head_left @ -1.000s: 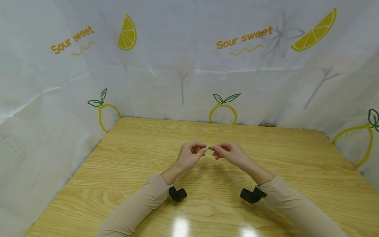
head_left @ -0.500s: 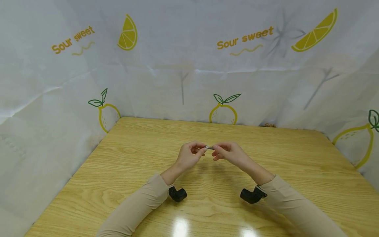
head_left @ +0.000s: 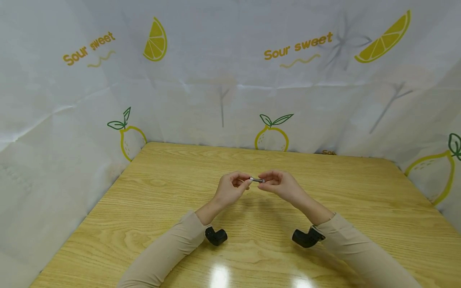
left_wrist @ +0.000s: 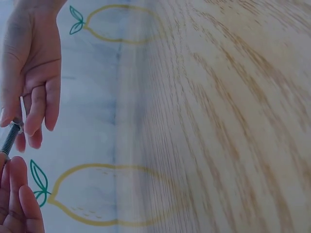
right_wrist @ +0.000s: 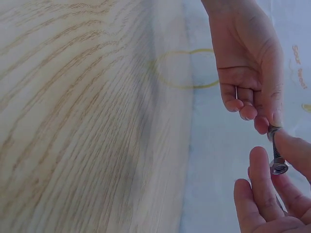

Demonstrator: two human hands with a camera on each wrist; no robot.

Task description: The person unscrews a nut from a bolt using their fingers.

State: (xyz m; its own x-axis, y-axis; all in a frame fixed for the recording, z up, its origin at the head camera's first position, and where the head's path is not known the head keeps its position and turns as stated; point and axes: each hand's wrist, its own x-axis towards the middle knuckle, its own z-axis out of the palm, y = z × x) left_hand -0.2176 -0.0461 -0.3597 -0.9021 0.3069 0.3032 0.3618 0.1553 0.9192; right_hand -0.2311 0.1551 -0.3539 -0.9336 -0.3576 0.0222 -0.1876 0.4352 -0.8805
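Note:
A small silver threaded bolt [head_left: 257,180] lies nearly level in the air between the two hands, above the table. My left hand [head_left: 231,188] pinches its left end between thumb and fingers. Around the right end, my right hand [head_left: 284,187] has its thumb and fingers parted, so that end shows between them; whether a fingertip touches it I cannot tell. In the right wrist view, a shiny ring-like piece, which looks like a nut [right_wrist: 278,168], sits on the bolt's near end. The thread [left_wrist: 8,140] shows between both hands in the left wrist view.
The wood-grain table [head_left: 173,176] extends beneath both hands. A pale curtain with lemon prints [head_left: 187,104] hangs along its back and sides. Black curved mounts [head_left: 217,237] sit at both wrists, beside the beige sleeves.
My right thumb and fingers have parted at the bolt's right end, which now shows where they covered it. My left hand has kept its place and grip.

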